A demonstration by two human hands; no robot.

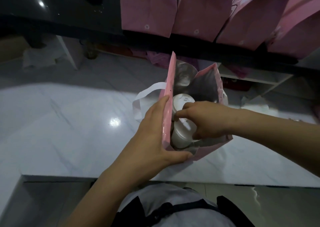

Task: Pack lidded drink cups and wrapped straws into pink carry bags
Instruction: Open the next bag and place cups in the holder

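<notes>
An open pink carry bag (210,146) with white handles stands on the white marble counter (69,123). Two lidded white cups are inside it: a far cup (180,102) and a near cup (181,133). My left hand (155,133) holds the bag's left wall, fingers outside and thumb curled round the near corner. My right hand (206,121) reaches into the bag from the right, its fingers curled on the lid of the near cup. I see no wrapped straw.
Several pink bags (199,10) stand in a row on a dark raised ledge (190,51) behind the counter. A dark appliance (60,7) sits at the back left. The counter's front edge (155,179) runs just before my body.
</notes>
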